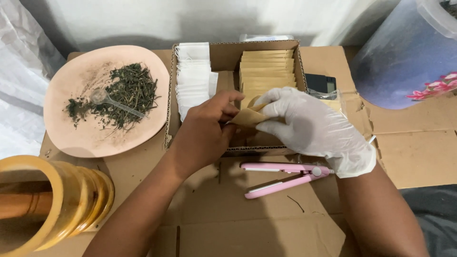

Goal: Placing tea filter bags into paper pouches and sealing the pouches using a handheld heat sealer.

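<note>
tan paper pouch pinched between both hands' fingers.

Both hands pinch a tan paper pouch — bare left hand, gloved right hand. A pink sealer lies just below the fingers.

Both hands pinched together, forearms converging

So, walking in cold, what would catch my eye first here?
Probably the two hands in the middle: a bare left hand and a white-gloved right hand holding a small tan paper pouch between them over a cardboard box of white and tan sachets. Next, the pink plate of dried green herbs at left, and the pink flat-iron sealer just below the hands.
</note>
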